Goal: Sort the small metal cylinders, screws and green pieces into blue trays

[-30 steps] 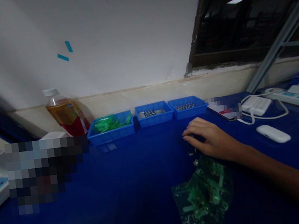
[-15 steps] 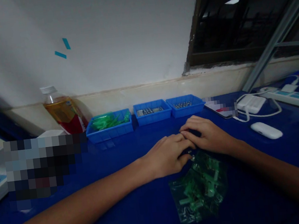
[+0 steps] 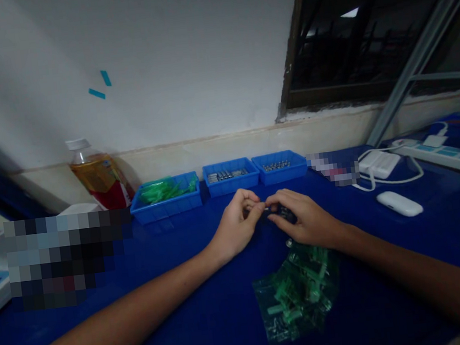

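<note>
My left hand is closed, thumb and forefinger pinched at the tip of a small pale piece, too small to identify. Facing it, my right hand has its fingers curled together at the other side of that piece. Under the right fingers is something dark and shiny, perhaps clear plastic, mostly hidden. Just below, a small round metal part lies by a pile of clear plastic bags with green and pale pieces in them.
Along the wall stand a blue bin of green plastic pieces, a second bin of metal pins and a third bin of small metal parts. A drink bottle is at left. A white case and cabled charger lie right.
My hands were together low over the tabletop beside the bags. Now the left has turned and moved up and left, and both pinch at a small piece between their fingertips.
</note>
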The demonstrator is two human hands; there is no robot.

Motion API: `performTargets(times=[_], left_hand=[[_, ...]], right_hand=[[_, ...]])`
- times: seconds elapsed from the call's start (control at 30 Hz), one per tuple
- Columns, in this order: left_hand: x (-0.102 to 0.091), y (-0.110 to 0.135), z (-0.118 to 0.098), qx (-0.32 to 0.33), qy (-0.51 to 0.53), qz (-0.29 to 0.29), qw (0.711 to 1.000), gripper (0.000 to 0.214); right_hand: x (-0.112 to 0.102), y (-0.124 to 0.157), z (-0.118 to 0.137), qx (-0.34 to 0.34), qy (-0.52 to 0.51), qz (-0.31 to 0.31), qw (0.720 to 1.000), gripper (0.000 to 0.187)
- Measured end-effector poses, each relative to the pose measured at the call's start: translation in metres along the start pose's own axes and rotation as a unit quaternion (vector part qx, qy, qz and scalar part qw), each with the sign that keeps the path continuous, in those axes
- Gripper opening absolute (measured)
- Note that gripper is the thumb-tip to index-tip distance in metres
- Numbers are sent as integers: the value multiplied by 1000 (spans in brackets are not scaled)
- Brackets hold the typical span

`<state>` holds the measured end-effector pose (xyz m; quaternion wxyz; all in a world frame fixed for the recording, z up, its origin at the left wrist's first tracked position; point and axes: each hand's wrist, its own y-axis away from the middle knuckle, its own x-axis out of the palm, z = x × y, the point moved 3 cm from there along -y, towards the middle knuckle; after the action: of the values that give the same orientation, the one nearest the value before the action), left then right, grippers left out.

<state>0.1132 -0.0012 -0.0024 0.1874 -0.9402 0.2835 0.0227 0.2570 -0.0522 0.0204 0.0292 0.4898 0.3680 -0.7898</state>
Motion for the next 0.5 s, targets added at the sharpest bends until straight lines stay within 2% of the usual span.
performTargets(times=[0.23, 0.5], left_hand=[[1, 1, -2, -20, 46, 15, 999, 17], [2, 3, 0, 14, -14, 34, 999, 22]], right_hand=[[-1, -1, 6, -13, 25, -31, 999, 4], [-6, -4, 5, 25, 4, -59, 998, 16]])
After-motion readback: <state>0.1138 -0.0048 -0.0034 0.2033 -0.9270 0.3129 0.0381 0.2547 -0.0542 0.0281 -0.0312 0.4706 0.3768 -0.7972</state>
